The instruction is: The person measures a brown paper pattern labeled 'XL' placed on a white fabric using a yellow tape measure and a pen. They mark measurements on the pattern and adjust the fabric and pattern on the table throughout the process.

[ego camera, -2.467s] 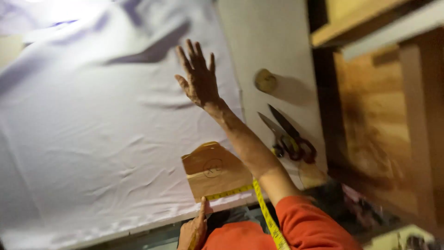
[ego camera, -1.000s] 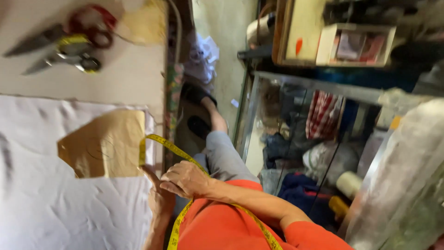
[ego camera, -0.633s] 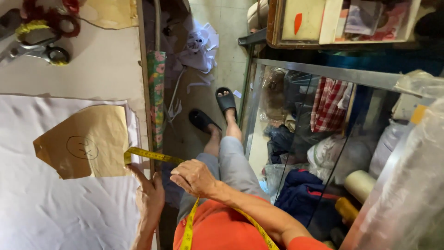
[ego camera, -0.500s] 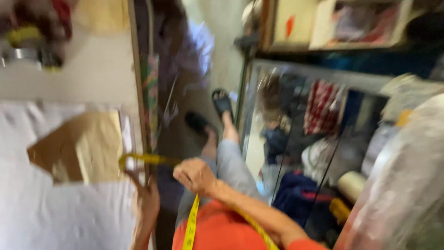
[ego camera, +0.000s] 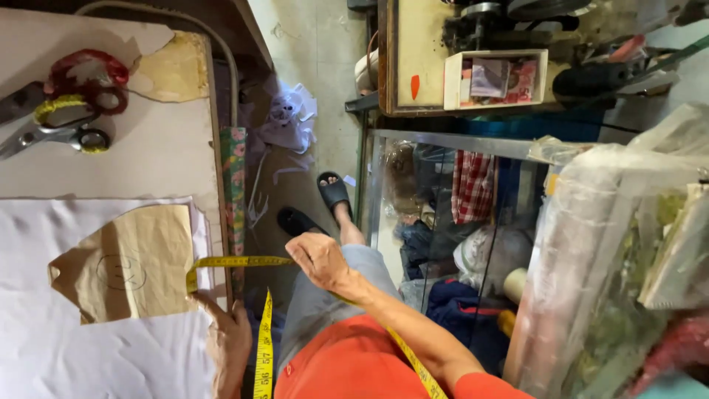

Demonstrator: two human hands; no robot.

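Since half a second ago the right hand (ego camera: 319, 258) has pulled the yellow tape measure (ego camera: 236, 261) taut off the brown paper pattern (ego camera: 129, 262), pinching it, while the left hand (ego camera: 227, 341) presses the white fabric (ego camera: 111, 358) flat just below that pattern, measuring underway, nothing cut.

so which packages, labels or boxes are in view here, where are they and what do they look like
Open box: top centre on the wooden bench, white rectangular tray holding pink and red packets.
Orange tag: on the bench just left of that box, small and pointed.
Plastic-wrapped roll: right side, long clear wrap over pale cloth.
Floral roll: along the table's right edge, green with pink flowers.
No screens or signs in view.
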